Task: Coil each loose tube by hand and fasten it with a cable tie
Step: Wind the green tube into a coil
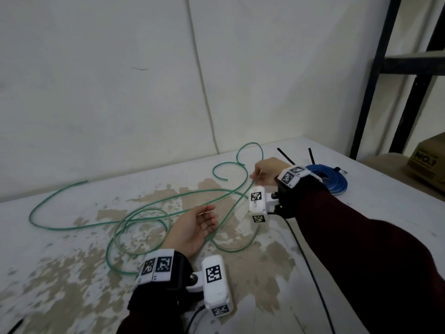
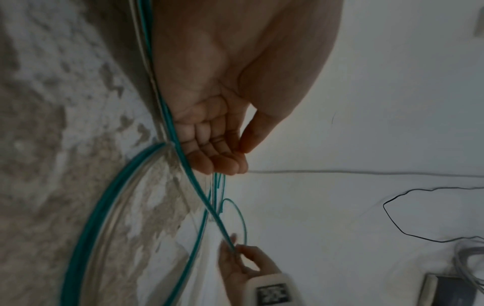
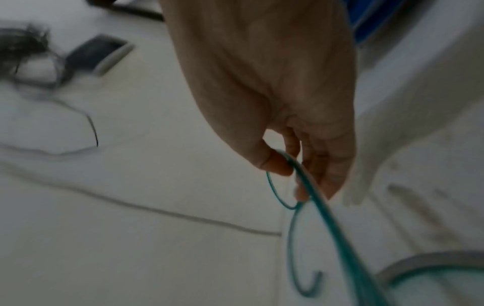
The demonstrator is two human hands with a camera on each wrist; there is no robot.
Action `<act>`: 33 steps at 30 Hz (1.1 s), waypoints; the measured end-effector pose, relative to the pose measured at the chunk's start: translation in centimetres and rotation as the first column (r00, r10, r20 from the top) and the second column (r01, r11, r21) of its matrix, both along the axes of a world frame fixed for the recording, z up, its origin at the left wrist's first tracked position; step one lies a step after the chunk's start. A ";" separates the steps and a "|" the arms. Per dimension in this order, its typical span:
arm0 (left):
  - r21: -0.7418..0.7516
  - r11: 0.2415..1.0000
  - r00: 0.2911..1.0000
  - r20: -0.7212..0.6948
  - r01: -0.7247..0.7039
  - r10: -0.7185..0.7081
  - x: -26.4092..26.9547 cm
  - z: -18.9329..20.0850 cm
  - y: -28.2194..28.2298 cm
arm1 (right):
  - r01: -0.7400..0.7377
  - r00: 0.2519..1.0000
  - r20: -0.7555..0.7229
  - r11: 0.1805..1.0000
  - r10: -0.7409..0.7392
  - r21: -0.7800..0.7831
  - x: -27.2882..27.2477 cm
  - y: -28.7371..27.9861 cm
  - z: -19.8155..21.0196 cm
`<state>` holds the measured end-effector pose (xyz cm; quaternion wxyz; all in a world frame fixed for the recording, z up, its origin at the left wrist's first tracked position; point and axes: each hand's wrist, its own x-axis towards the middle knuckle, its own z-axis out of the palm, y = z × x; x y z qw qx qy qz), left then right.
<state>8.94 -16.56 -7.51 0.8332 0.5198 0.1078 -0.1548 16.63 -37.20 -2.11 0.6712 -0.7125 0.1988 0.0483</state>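
Note:
A long green tube [image 1: 72, 229] sprawls in loose loops over the worn white table [image 1: 60, 273]. My right hand [image 1: 255, 178] pinches one strand of the green tube [image 3: 337, 238] between thumb and fingers [image 3: 277, 165], just above the table at the far right of the loops. My left hand [image 1: 204, 220] lies palm up with its fingers [image 2: 222, 163] straight, holding nothing. A strand of the tube [image 2: 198, 186] runs along its little-finger side toward the right hand [image 2: 237, 248]. Two black cable ties [image 1: 286, 156] lie behind the right hand.
A blue tube coil [image 1: 337, 183] sits behind my right wrist. A cardboard box [image 1: 426, 162] and a black shelf frame [image 1: 370, 92] stand at the right. A black camera cable [image 1: 308, 261] trails over the table under my right arm. A wall backs the table.

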 end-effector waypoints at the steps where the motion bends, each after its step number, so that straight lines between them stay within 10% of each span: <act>1: 0.002 1.000 1.000 0.000 -0.002 0.002 0.0 0.0 0.0 | 0.040 0.997 0.052 0.987 -0.048 0.155 0.4 0.3 0.8; 4: 0.005 1.000 1.000 0.003 -0.007 0.007 0.0 0.0 0.0 | 0.095 0.973 0.162 0.927 -0.163 0.364 1.2 1.0 2.8; 9: 0.037 0.999 1.000 0.031 0.001 -0.002 0.1 1.9 1.1 | -0.139 0.888 0.460 0.968 0.028 0.208 -0.4 3.6 6.2; 14: 0.204 0.933 0.914 0.345 -0.295 0.213 0.5 7.0 5.3 | -0.357 0.746 0.596 0.934 0.298 -0.020 -3.2 7.5 8.0; 19: 0.451 0.802 0.794 0.607 -0.393 0.048 -0.7 11.1 9.5 | -0.227 0.737 0.587 0.940 0.336 -0.253 -3.4 10.0 8.4; 25: 0.743 0.617 0.859 0.469 -0.258 -0.206 -1.1 12.7 11.1 | -0.220 0.573 0.565 0.775 0.594 -0.592 -4.8 13.6 8.5; 33: 0.639 0.731 0.796 0.561 -0.242 -0.227 -2.1 13.7 12.3 | -0.117 0.512 0.584 0.724 0.631 -0.680 -4.9 16.2 7.6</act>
